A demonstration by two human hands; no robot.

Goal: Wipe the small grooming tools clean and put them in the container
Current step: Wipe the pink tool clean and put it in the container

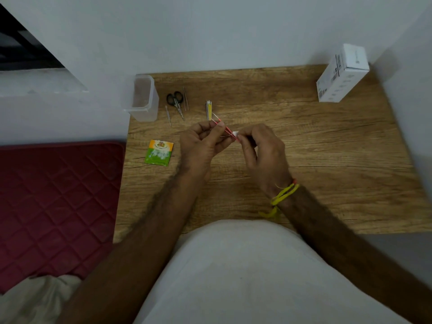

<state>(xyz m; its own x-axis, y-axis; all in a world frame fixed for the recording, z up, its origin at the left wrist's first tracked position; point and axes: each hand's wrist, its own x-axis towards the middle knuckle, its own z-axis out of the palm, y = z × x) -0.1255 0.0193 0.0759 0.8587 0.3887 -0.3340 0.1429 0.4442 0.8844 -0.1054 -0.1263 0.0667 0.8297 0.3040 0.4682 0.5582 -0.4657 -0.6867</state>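
My left hand [201, 143] pinches a thin red tool [225, 127] above the middle of the wooden table [327, 148]. My right hand [261, 155] pinches a small white wipe [235, 134] around the tool's near end. A yellow nail clipper [209, 109] lies just beyond my hands. Black-handled scissors [175, 101], thin tweezers [185, 98] and a slim metal pick [168, 115] lie at the back left. A clear plastic container [142, 99] stands open at the table's back left corner.
A green and orange sachet [159, 152] lies left of my left hand. A white carton [341, 73] stands at the back right corner by the wall. A dark red quilted cushion [53, 195] lies left of the table.
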